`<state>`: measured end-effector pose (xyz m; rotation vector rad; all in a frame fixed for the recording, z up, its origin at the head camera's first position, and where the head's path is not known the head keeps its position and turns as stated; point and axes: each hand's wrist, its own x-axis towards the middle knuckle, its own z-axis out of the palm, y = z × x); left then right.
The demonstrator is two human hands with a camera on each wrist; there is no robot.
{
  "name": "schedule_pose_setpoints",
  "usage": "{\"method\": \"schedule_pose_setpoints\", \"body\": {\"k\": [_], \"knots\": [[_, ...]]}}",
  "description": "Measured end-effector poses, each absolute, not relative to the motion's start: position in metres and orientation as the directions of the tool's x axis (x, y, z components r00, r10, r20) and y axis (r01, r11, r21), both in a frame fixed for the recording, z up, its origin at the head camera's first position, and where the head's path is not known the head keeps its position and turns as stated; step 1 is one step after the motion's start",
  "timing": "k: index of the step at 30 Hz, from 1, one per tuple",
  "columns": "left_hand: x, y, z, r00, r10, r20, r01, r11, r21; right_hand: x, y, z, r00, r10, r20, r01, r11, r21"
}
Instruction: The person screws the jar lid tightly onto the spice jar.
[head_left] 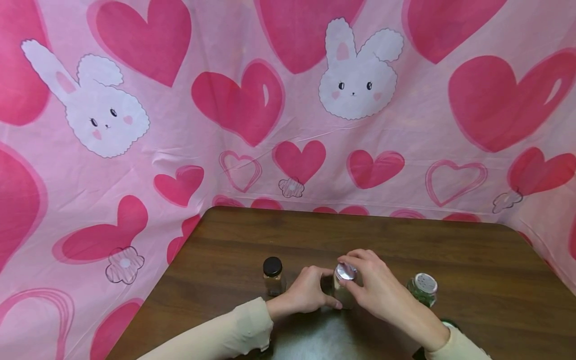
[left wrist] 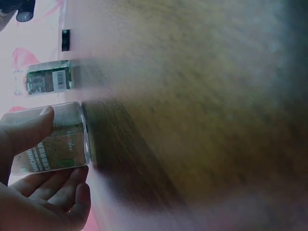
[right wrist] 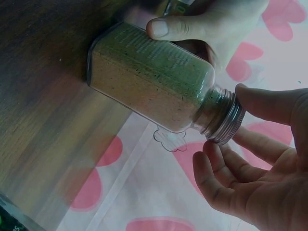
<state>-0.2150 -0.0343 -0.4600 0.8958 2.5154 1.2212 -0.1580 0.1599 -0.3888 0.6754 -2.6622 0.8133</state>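
A square glass spice jar (right wrist: 149, 77) with a tan seasoning flecked green stands upright on the table between both hands. In the head view my left hand (head_left: 308, 290) grips its body from the left, the thumb pressed on one face in the left wrist view. The jar's silver screw lid (right wrist: 228, 120) sits on its threaded neck. My right hand (head_left: 380, 285) pinches the rim of that lid from above between thumb and fingers. White lettering and a small green mark show on the jar's side, partly covered by the left thumb.
Left of the hands stands a black-capped spice jar (head_left: 273, 280). A jar of green herbs (head_left: 423, 290) with a silver lid is to the right, and a dark-edged thing is partly hidden by the right forearm. Behind the brown wooden table (head_left: 360, 232) hangs a pink heart-patterned cloth (head_left: 225, 115).
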Motion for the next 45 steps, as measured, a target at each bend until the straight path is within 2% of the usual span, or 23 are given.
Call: {"method": "schedule_pose_setpoints", "body": {"k": [22,45], "knots": [[-0.2148,-0.0337,-0.4595,-0.797,0.599,0.079,0.443,0.489,0.751,-0.1564,0.1608,-0.3903,-0.847,-0.344,0.404,-0.514,0.722,-0.463],[-0.2139,-0.0347,-0.4583,-0.788,0.609,0.089,0.451,0.472,0.757,-0.156,0.1645,-0.3897,-0.831,-0.405,0.382,-0.553,0.677,-0.485]]}}
